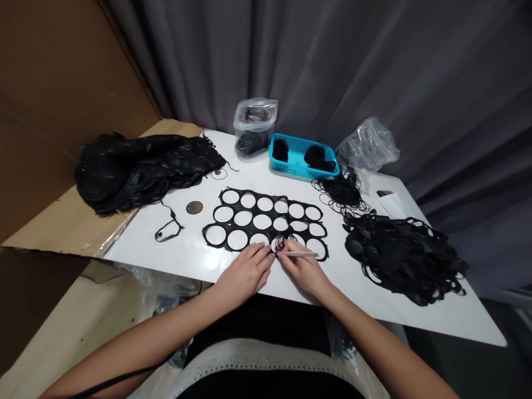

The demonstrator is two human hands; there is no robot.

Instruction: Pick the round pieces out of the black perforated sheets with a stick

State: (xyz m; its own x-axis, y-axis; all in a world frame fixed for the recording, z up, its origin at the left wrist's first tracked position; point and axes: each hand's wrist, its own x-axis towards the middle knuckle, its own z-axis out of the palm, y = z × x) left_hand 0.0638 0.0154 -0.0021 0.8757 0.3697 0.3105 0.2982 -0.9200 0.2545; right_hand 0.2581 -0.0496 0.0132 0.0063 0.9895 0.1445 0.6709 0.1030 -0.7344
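Observation:
A black rubbery sheet (pixel 250 230) with rows of round holes lies flat on the white table. My left hand (pixel 245 271) rests at its front edge, fingers stretched forward and lying on the sheet, holding nothing that I can see. Close beside it, my right hand (pixel 305 271) is closed around a slim, light-coloured, pen-like tool (pixel 303 254), which points left toward the left fingertips. Several thin black rings (pixel 280 242) show at the right fingertips, over a hole in the front row. Whether the fingers also grip these rings is unclear.
A heap of black sheets (pixel 141 172) lies left, near a dark disc (pixel 194 208) and a black scrap (pixel 169 237). Behind are a bagged tub (pixel 254 127), a blue basket (pixel 291 168) and thin rings (pixel 344 191). Black cut-out sheets (pixel 403 255) are piled right.

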